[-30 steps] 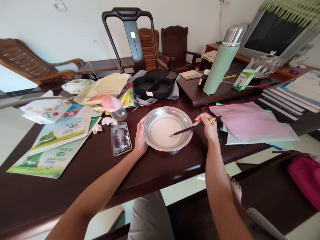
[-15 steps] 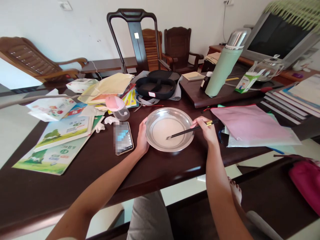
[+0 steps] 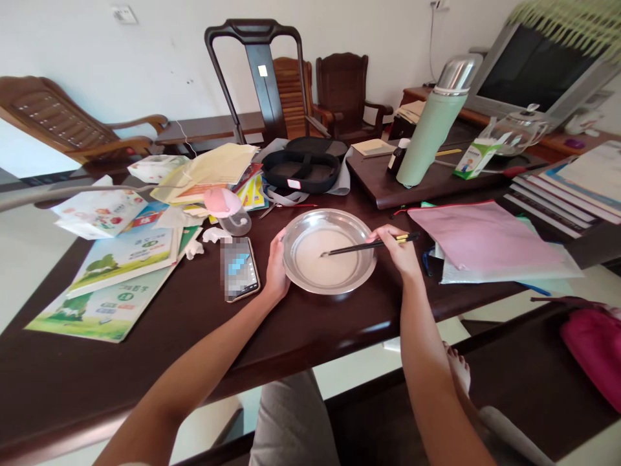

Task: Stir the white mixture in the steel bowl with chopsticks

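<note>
A round metal dish (image 3: 330, 285) stands on the dark wooden table, with a pale, whitish substance (image 3: 334, 265) covering its bottom. My left hand (image 3: 278, 268) is closed on the dish's left rim, its fingers partly hidden behind the edge. In my right hand (image 3: 395, 249) is a pair of black chopsticks (image 3: 356, 246) with gold bands near the top. Their tips reach into the pale substance near the middle of the dish. Left of my left hand lies a phone (image 3: 241, 268) with its screen lit and partly blurred.
Books (image 3: 104, 301) and tissue packs (image 3: 99, 210) lie to the left, a pink-lidded bottle (image 3: 226, 207) beside them. Behind the dish is a black case (image 3: 301, 171). A green thermos (image 3: 431, 133) stands at the back right, above a pink zip pouch (image 3: 485, 236).
The chopstick tips have shifted slightly left and up within the dish, and the chopsticks lie flatter. My left hand stays on the rim.
</note>
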`<state>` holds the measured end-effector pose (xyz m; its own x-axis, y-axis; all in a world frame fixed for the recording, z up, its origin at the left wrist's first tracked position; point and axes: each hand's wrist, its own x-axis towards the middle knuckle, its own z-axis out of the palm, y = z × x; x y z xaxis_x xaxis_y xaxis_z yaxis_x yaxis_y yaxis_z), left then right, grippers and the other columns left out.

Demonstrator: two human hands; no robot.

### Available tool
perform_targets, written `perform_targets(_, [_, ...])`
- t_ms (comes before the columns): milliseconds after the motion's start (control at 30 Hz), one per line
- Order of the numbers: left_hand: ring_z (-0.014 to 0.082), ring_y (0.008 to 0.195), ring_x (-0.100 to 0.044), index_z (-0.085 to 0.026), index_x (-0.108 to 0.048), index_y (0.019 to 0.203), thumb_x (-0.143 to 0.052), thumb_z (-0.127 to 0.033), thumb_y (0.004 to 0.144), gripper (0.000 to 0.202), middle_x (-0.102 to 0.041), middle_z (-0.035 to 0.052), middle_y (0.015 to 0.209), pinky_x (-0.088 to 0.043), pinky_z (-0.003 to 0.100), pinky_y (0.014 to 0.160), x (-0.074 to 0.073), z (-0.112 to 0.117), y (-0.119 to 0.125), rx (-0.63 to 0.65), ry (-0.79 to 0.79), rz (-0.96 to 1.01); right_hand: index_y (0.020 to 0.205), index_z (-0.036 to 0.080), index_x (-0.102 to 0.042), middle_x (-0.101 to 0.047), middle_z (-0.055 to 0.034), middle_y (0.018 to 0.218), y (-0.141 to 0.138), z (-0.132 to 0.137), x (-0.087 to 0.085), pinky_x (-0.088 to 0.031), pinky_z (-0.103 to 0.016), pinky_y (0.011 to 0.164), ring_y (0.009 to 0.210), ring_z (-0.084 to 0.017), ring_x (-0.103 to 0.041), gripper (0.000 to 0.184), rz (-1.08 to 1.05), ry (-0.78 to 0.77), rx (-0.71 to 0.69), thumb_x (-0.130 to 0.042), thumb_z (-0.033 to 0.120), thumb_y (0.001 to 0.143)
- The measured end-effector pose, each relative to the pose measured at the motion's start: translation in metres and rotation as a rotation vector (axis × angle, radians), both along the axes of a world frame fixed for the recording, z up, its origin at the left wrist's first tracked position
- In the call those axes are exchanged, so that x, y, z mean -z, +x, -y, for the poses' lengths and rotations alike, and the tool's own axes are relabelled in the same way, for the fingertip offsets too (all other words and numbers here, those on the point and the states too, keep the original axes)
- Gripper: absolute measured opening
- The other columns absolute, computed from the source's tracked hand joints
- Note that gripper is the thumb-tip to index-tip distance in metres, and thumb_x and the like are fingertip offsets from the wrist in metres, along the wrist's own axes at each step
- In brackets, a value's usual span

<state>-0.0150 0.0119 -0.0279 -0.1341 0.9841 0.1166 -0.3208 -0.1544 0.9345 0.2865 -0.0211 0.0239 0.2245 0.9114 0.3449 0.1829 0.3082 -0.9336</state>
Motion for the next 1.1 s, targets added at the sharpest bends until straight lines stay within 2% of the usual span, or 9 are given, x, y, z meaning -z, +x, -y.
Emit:
perform_targets(133, [0.0339,0.147,-0.068,-0.029,-0.073,0.136,-0.079,-0.075,0.094,0.063,-0.075,0.0112,0.152,-0.055,0.048,0.125,0.0009,-0.0008,-0.0009,-0.005,0.000,-0.015,0.071,0.028,-0.072,-0.071,0.0003,0.057,0.0029,-0.0007,0.0004,-0.064,-0.041,0.074,0.060,-0.025,-0.074,0.059,-0.067,0.031,0.109,-0.074,0.084,0.090])
perform_targets(233, [0.0339,0.149,-0.067,-0.029,-0.073,0.136,-0.077,-0.073,0.097,0.059,-0.073,0.0112,0.155,-0.055,0.048,0.126,0.0012,-0.0016,-0.0019,-0.001,-0.003,-0.027,0.070,0.028,-0.071,-0.069,0.0004,0.055,0.0013,-0.0002,0.0008,-0.063,-0.040,0.070,0.058,-0.025,-0.073,0.060,-0.057,-0.009,0.026,-0.074,0.086,0.088])
perform_targets(333, [0.0340,0.148,-0.068,-0.029,-0.074,0.135,-0.078,-0.075,0.095,0.061,-0.074,0.0112,0.154,-0.055,0.048,0.126,0.0007,-0.0014,-0.0022,0.005,-0.001,-0.019,0.075,0.028,-0.076,-0.077,-0.0012,0.064,-0.0006,-0.0002,0.0003,-0.066,-0.042,0.078,0.069,-0.027,-0.079,0.059,-0.012,-0.027,-0.024,-0.076,0.086,0.086])
perform_targets(500, [0.0348,0.147,-0.069,-0.029,-0.074,0.134,-0.082,-0.077,0.091,0.065,-0.076,0.0113,0.150,-0.055,0.049,0.126,0.0006,-0.0010,-0.0013,0.001,0.000,0.001,0.071,0.028,-0.074,-0.074,0.0000,0.059,0.0036,-0.0010,0.0013,-0.064,-0.041,0.076,0.062,-0.025,-0.076,0.058,-0.068,0.022,0.120,-0.075,0.082,0.090])
perform_targets(567, [0.0348,0.149,-0.067,-0.029,-0.074,0.135,-0.080,-0.076,0.093,0.063,-0.074,0.0113,0.154,-0.055,0.049,0.126,0.0016,-0.0014,-0.0013,-0.003,-0.001,-0.003,0.069,0.028,-0.072,-0.071,0.0001,0.056,0.0032,-0.0007,0.0015,-0.064,-0.040,0.072,0.059,-0.025,-0.075,0.059,-0.073,0.012,0.086,-0.074,0.083,0.090])
perform_targets(700, [0.0347,0.152,-0.065,-0.028,-0.074,0.135,-0.081,-0.076,0.092,0.065,-0.071,0.0117,0.160,-0.054,0.049,0.128,0.0035,-0.0021,-0.0022,-0.004,0.007,-0.010,0.074,0.028,-0.077,-0.080,-0.0022,0.068,0.0000,-0.0009,0.0015,-0.067,-0.042,0.078,0.073,-0.027,-0.082,0.059,-0.012,-0.010,-0.019,-0.077,0.085,0.087])
perform_targets(867, [0.0343,0.152,-0.065,-0.029,-0.075,0.133,-0.080,-0.075,0.093,0.062,-0.071,0.0112,0.160,-0.053,0.049,0.129,0.0026,-0.0018,-0.0031,-0.003,0.007,-0.013,0.072,0.028,-0.074,-0.074,0.0007,0.058,0.0045,-0.0024,0.0035,-0.065,-0.041,0.077,0.062,-0.025,-0.077,0.059,-0.071,0.038,0.134,-0.074,0.084,0.090])
perform_targets(967, [0.0348,0.152,-0.065,-0.029,-0.075,0.133,-0.082,-0.077,0.092,0.064,-0.072,0.0112,0.159,-0.053,0.049,0.129,0.0015,-0.0016,-0.0033,0.004,0.006,-0.008,0.072,0.028,-0.075,-0.073,0.0003,0.057,0.0033,-0.0011,0.0024,-0.064,-0.040,0.072,0.058,-0.025,-0.075,0.060,-0.083,0.006,0.058,-0.076,0.086,0.088])
perform_targets(1100, [0.0354,0.152,-0.064,-0.029,-0.075,0.134,-0.083,-0.079,0.089,0.068,-0.071,0.0116,0.160,-0.052,0.049,0.129,0.0011,-0.0015,-0.0034,0.008,0.013,-0.007,0.077,0.028,-0.079,-0.080,-0.0013,0.067,0.0007,-0.0007,0.0005,-0.065,-0.041,0.076,0.070,-0.027,-0.081,0.059,-0.025,-0.021,-0.020,-0.077,0.087,0.086])
